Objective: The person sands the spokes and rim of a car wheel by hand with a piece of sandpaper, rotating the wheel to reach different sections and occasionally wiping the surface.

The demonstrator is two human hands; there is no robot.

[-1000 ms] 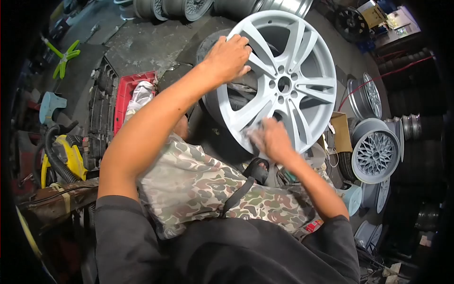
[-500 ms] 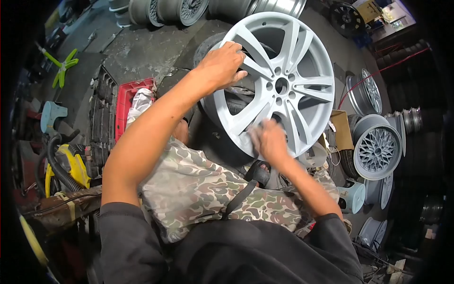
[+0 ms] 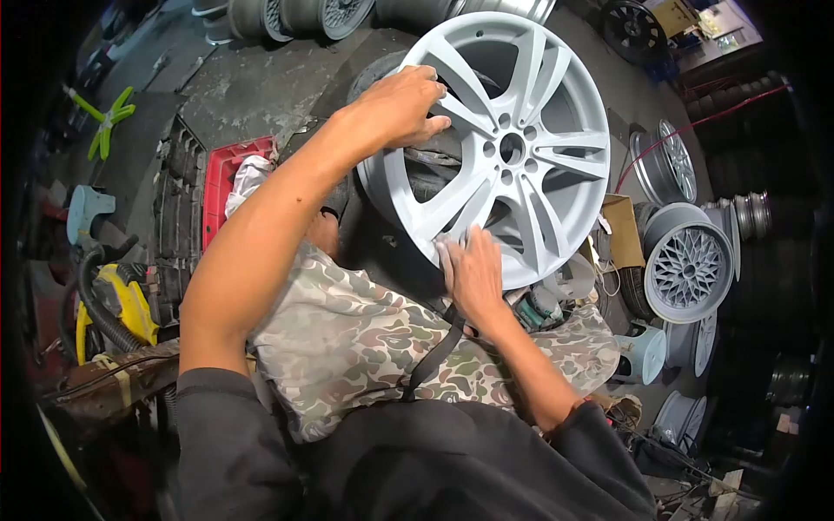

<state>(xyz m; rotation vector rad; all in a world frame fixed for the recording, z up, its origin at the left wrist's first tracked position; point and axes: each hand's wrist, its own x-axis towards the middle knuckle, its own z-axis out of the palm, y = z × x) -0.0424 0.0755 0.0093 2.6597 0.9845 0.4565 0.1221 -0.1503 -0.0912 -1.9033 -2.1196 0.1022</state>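
Observation:
A pale grey alloy wheel rim [image 3: 547, 149] with paired spokes is tilted up in front of me, leaning over a dark tyre [image 3: 373, 82]. My left hand [image 3: 407, 106] is closed on the rim's upper left edge, its fingers hooked over the lip near a spoke. Against the lower left edge presses my right hand [image 3: 475, 273], fingers bunched together. Something small and greyish seems to be under those fingertips, but I cannot make out what. A green sander-like tool [image 3: 537, 311] lies partly hidden below the rim.
Several more rims stand at right, among them a mesh-spoked rim [image 3: 689, 263]. A cardboard box [image 3: 621, 230] sits beside the wheel. At left are a red crate [image 3: 228, 178], a yellow machine [image 3: 122, 304] with a black hose, and a green star-shaped stand [image 3: 108, 122].
My right hand has slid left and slightly down along the rim's lower edge. My left hand keeps its hold near the upper left. The whole view has shifted slightly.

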